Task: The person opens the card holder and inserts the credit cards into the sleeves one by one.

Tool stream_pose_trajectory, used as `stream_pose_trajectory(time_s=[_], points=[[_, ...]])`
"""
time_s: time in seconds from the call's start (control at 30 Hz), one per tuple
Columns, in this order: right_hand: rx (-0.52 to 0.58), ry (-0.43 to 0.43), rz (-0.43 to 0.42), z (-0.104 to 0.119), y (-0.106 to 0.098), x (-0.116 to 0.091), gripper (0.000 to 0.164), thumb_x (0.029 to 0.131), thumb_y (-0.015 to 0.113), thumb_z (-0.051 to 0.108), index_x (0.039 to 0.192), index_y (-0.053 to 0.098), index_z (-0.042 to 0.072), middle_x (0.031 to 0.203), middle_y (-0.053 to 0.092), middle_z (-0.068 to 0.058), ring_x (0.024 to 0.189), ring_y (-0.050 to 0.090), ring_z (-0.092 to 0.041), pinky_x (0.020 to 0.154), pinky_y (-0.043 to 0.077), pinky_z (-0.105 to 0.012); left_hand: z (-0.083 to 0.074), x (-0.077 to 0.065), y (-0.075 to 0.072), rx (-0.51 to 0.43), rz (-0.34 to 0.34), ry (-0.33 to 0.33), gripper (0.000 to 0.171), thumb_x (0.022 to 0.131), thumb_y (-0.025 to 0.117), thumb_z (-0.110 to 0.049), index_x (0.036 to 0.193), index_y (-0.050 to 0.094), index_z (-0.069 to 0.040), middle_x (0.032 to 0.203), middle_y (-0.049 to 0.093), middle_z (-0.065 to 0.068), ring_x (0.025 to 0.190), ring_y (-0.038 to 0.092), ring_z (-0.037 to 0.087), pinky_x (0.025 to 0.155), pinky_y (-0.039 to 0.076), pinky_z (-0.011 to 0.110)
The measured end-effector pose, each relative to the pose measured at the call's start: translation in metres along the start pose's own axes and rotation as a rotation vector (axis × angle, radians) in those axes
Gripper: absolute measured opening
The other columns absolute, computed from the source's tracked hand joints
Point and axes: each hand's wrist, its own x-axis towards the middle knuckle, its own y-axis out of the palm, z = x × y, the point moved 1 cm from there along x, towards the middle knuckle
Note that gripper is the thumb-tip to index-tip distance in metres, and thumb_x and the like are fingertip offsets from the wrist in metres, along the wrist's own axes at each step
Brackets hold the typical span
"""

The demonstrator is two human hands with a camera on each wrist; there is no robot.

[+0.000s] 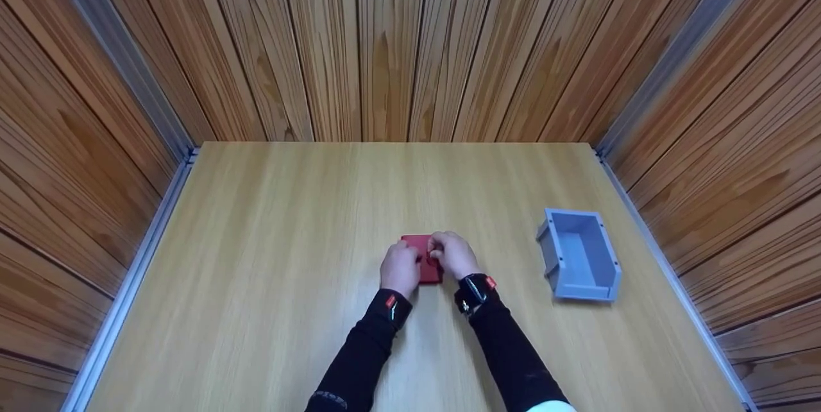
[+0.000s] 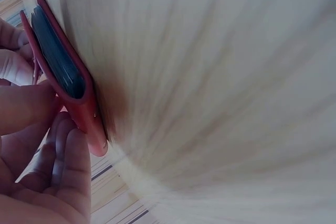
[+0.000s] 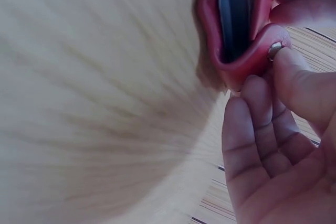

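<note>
A small red card holder (image 1: 428, 276) lies on the table between both hands, with dark sleeves (image 2: 58, 56) showing between its covers in the left wrist view. My left hand (image 1: 400, 268) holds its left side, the thumb on the top cover and the other fingers curled by the edge. On the opposite side, my right hand (image 1: 454, 255) pinches the closing flap (image 3: 252, 66). In the right wrist view the thumb is at the flap's metal snap (image 3: 275, 51), and the flap stands bent up from the cover. Part of the holder is hidden under the hands.
To the right on the wooden table (image 1: 288, 239) stands a blue-grey plastic bin (image 1: 585, 292), its open top facing up. Wood-plank walls (image 1: 385, 46) with metal corner rails (image 1: 128, 271) enclose the table at the back and sides.
</note>
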Motion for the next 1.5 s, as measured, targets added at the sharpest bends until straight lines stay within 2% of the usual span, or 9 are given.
stream_pose_trajectory(time_s=[0.17,0.3,0.63,0.93,1.17,1.27,1.5], points=[[0.01,-0.017,0.013,0.001,0.0,0.003,0.014,0.082,0.07,-0.005,0.079,0.061,0.005,0.079,0.056,-0.004,0.078,0.054,-0.022,0.075,0.045,-0.04,-0.002,0.001,-0.001,0.003,-0.005,0.018,0.007,0.074,0.074,-0.003,0.071,0.067,-0.005,0.082,0.058,0.011,0.079,0.059,0.031,0.068,0.05,0.042],[-0.012,0.012,0.027,0.002,0.003,0.004,0.013,0.082,0.071,-0.004,0.078,0.062,0.005,0.078,0.057,-0.005,0.077,0.054,-0.022,0.074,0.045,-0.039,-0.002,0.001,0.0,0.006,-0.016,0.017,0.011,0.074,0.075,-0.003,0.069,0.066,-0.005,0.082,0.058,0.011,0.078,0.059,0.031,0.067,0.05,0.042],[0.011,0.039,0.069,-0.001,0.005,0.005,0.013,0.081,0.073,-0.002,0.083,0.063,0.005,0.081,0.055,-0.005,0.078,0.052,-0.02,0.075,0.045,-0.039,-0.002,0.001,0.002,-0.015,0.013,-0.016,0.007,0.076,0.076,-0.004,0.073,0.07,-0.006,0.082,0.058,0.009,0.08,0.06,0.03,0.067,0.05,0.042],[0.07,0.093,0.093,-0.001,0.001,0.01,0.014,0.079,0.076,-0.001,0.083,0.063,0.003,0.068,0.051,0.002,0.065,0.048,-0.015,0.065,0.042,-0.032,-0.002,0.001,0.001,-0.016,0.023,-0.016,0.004,0.076,0.077,-0.004,0.077,0.073,-0.006,0.084,0.059,0.009,0.081,0.06,0.03,0.07,0.05,0.042],[0.011,0.084,0.116,0.005,-0.001,0.015,0.016,0.077,0.076,-0.003,0.082,0.062,0.002,0.067,0.052,0.001,0.067,0.051,-0.017,0.067,0.044,-0.034,-0.001,0.001,0.001,-0.021,-0.032,0.012,0.006,0.073,0.076,-0.001,0.073,0.071,-0.005,0.079,0.056,0.01,0.077,0.058,0.03,0.064,0.049,0.042],[-0.034,0.092,0.112,0.008,-0.001,0.016,0.016,0.078,0.076,-0.001,0.083,0.062,0.003,0.071,0.056,-0.001,0.071,0.054,-0.02,0.07,0.046,-0.037,-0.001,0.001,0.0,-0.022,-0.035,0.009,0.006,0.074,0.075,-0.001,0.072,0.07,-0.004,0.079,0.056,0.009,0.076,0.058,0.03,0.065,0.048,0.042],[-0.068,0.173,0.132,0.012,-0.004,0.014,0.022,0.079,0.079,0.004,0.082,0.057,0.005,0.076,0.057,-0.003,0.076,0.055,-0.023,0.072,0.046,-0.037,-0.001,-0.001,0.001,-0.033,-0.017,0.003,0.006,0.074,0.073,0.0,0.072,0.069,-0.004,0.078,0.055,0.009,0.076,0.058,0.03,0.065,0.049,0.043]])
